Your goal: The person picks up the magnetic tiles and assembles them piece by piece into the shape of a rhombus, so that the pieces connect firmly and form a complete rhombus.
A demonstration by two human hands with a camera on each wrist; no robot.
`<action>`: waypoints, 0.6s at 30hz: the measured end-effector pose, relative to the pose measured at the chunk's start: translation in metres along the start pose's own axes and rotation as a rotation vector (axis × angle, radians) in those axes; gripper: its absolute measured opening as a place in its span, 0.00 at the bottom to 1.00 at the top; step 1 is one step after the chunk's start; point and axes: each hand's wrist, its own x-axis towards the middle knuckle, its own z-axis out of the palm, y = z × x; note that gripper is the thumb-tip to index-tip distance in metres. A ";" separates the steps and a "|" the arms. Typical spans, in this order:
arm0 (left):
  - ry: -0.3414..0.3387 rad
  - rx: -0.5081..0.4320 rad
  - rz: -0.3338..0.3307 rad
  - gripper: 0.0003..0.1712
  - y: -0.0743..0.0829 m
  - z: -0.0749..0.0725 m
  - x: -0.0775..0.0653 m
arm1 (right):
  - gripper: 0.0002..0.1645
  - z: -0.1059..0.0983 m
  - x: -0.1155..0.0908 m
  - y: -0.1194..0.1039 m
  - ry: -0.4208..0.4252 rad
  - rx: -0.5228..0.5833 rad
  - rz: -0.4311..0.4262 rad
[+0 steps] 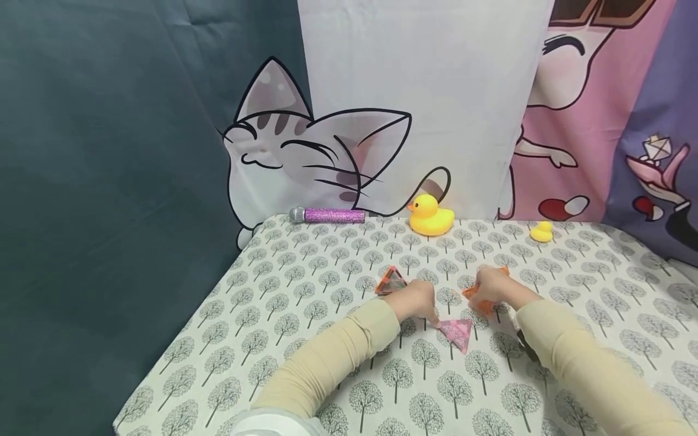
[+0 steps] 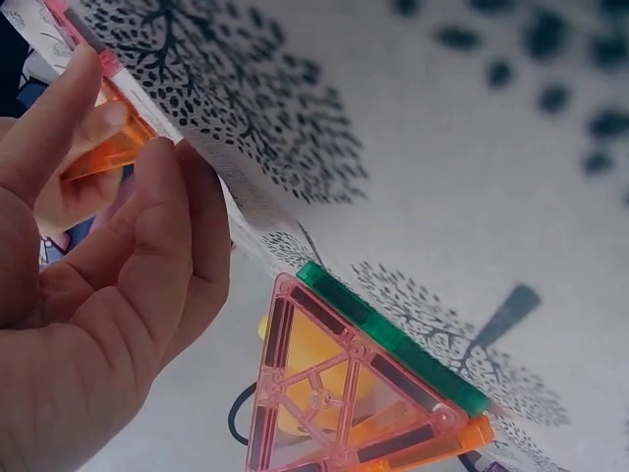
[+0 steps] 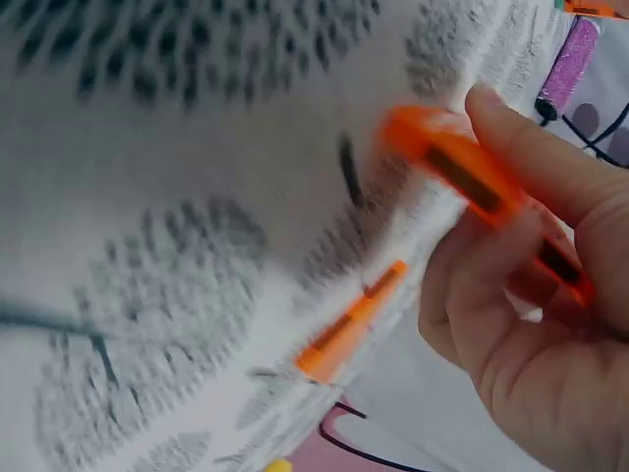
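My left hand [image 1: 418,301] is over the middle of the table, one straight digit touching the corner of a pink triangular magnetic tile [image 1: 457,333] on the cloth. Its other fingers are loosely bent, as the left wrist view shows. My right hand [image 1: 491,286] pinches an orange magnetic tile [image 3: 472,177] between thumb and fingers; the tile is blurred. On the cloth beyond it is another orange tile [image 3: 354,324]. Beside my left hand stands a cluster of triangular tiles [image 1: 391,281], with pink, green and orange frames [image 2: 344,393] visible in the left wrist view.
At the table's back edge are a purple glitter microphone [image 1: 334,216], a large yellow rubber duck [image 1: 431,217] and a small yellow duck [image 1: 541,232]. A tree-print cloth [image 1: 425,412] covers the table. Behind hangs a cartoon-print curtain [image 1: 463,91].
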 end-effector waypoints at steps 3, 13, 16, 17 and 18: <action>0.006 0.014 0.011 0.19 0.000 -0.001 -0.001 | 0.15 -0.010 -0.010 -0.003 -0.007 -0.006 -0.104; -0.005 0.024 -0.011 0.17 0.003 -0.001 -0.002 | 0.17 -0.015 -0.059 -0.020 0.075 -0.148 -0.651; -0.012 0.026 -0.017 0.17 0.003 -0.001 0.000 | 0.19 -0.008 -0.068 -0.022 0.061 -0.192 -0.704; -0.014 0.025 -0.017 0.17 0.003 -0.001 0.000 | 0.18 -0.005 -0.069 -0.022 0.069 -0.213 -0.715; -0.014 0.021 -0.017 0.17 0.003 -0.001 0.001 | 0.18 -0.003 -0.070 -0.022 0.081 -0.232 -0.723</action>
